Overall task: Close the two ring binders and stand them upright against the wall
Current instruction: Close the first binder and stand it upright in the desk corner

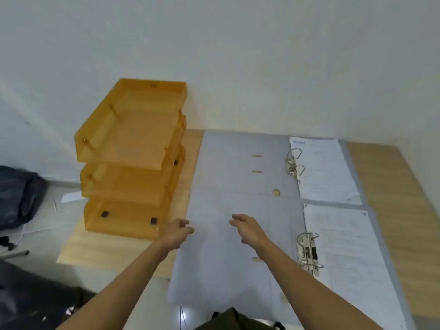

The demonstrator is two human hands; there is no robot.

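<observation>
Near binder [228, 253]: lay open; stiff cover, judged light.
Far binder [240, 163]: open.
Left hand [177, 233]: empty, fingers curled at cover's left edge.
Right hand [247, 228]: spread, empty.
Grip: left cover edge.

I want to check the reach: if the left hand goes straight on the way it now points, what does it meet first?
Probably the near binder's open cover: the left hand points forward-right at its left edge. Contact unclear.

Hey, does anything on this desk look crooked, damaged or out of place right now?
Mostly tidy. The near binder hangs past the front edge of the desk, and a bottom corner of the far binder's pages curls up. Both binders lie open flat. The orange tray stack looks intact and level.
</observation>
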